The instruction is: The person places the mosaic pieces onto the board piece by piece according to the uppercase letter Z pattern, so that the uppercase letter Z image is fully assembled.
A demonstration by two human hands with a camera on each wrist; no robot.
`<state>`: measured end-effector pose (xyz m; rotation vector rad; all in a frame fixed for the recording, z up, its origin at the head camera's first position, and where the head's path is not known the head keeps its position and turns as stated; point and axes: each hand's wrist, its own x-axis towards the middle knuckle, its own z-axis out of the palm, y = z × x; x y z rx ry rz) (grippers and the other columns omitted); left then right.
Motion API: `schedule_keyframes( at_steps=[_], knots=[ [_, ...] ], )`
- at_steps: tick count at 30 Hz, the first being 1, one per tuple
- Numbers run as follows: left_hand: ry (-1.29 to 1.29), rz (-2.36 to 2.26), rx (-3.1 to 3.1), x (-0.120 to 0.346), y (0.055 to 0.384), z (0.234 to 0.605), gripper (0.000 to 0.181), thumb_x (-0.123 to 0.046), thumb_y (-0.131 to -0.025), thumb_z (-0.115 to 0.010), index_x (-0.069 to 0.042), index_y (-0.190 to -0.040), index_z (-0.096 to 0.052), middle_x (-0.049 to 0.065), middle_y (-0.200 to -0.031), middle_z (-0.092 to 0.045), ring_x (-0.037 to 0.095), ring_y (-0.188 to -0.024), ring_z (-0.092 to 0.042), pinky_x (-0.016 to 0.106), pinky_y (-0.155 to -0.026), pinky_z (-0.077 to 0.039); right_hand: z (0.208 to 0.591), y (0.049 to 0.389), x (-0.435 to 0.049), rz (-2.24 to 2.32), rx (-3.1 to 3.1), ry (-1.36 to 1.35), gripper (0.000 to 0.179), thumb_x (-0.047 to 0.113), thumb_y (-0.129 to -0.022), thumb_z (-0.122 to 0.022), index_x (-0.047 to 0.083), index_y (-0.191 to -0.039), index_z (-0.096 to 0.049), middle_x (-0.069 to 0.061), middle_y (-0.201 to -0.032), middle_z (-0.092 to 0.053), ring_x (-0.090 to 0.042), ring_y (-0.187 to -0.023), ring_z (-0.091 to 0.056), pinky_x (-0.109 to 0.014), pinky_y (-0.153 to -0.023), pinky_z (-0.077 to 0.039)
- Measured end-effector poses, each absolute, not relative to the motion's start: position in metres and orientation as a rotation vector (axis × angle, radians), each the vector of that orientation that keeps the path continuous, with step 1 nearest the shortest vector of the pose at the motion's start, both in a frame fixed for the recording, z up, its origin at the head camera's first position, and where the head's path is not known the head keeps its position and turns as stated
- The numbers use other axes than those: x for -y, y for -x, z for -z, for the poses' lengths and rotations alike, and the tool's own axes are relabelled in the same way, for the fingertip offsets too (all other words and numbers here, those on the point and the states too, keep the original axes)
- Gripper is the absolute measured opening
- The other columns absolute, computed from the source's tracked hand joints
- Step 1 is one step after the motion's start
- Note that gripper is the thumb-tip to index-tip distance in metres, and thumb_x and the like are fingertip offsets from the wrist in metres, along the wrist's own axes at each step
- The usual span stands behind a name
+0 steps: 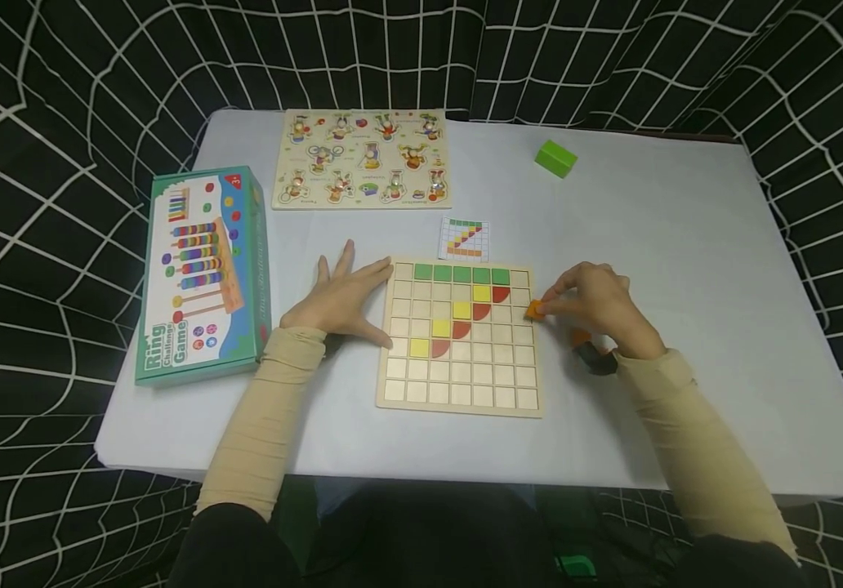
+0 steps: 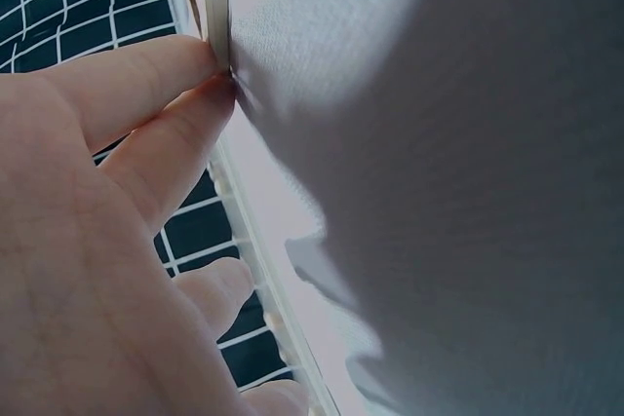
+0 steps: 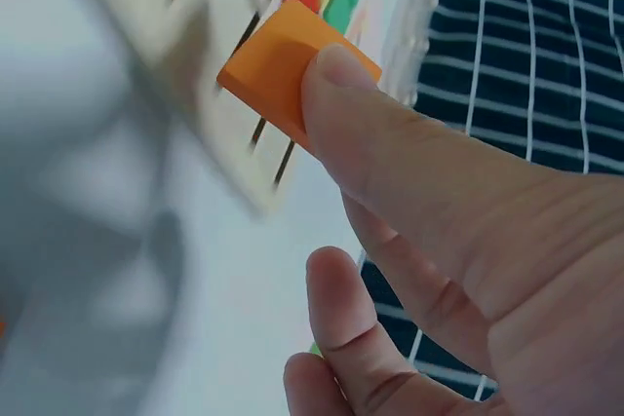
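Note:
A wooden grid board (image 1: pixel 460 410) lies on the table before me. Several green square tiles (image 1: pixel 461 274) fill part of its top row, and yellow squares (image 1: pixel 461 310) paired with red quarter-round tiles (image 1: pixel 461 330) step diagonally down to the left. My left hand (image 1: pixel 336 300) has its fingers spread, with thumb and fingertips against the board's left edge. Between thumb and fingers, my right hand (image 1: pixel 596 306) pinches an orange square tile (image 3: pixel 273 60) at the board's right edge. The pattern card (image 1: pixel 464 239) above the board shows green, yellow, red and orange shapes.
A Ring Challenge Game box (image 1: pixel 201 278) stands at the left. Behind the card lies a wooden picture puzzle (image 1: pixel 363 159), with a green block (image 1: pixel 556 159) farther right. Another orange piece (image 1: pixel 579 336) sits under my right wrist. Netted black cloth (image 1: pixel 407 49) surrounds the white table.

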<state>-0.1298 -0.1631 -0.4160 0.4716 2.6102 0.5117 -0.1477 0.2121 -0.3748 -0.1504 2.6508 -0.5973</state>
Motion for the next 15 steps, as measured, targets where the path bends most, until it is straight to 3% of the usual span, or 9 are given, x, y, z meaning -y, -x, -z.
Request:
schedule_keyframes(
  at_steps=[8, 15],
  knots=[
    [-0.476, -0.513, -2.603, 0.163, 0.130, 0.416, 0.127, -0.059, -0.065, -0.091, -0.018, -0.165, -0.025, -0.002, -0.176, -0.014, 0.047, -0.159, 0.020, 0.080, -0.119, 0.012, 0.373, 0.142, -0.168, 0.629, -2.643, 0.269, 0.025, 0.026, -0.085, -0.085, 0.003, -0.093, -0.081, -0.019, -0.123, -0.065, -0.041, -0.120, -0.050, -0.059, -0.107, -0.028],
    [-0.475, -0.513, -2.597, 0.163, 0.130, 0.415, 0.126, -0.059, -0.067, -0.091, -0.017, -0.165, -0.025, -0.001, -0.176, -0.013, 0.047, -0.158, 0.021, 0.080, -0.119, 0.013, 0.377, 0.130, -0.132, 0.618, -2.637, 0.456, 0.016, 0.025, -0.082, -0.088, 0.011, -0.086, -0.084, -0.009, -0.102, -0.070, -0.033, -0.108, -0.053, -0.053, -0.098, -0.032]
  ],
)
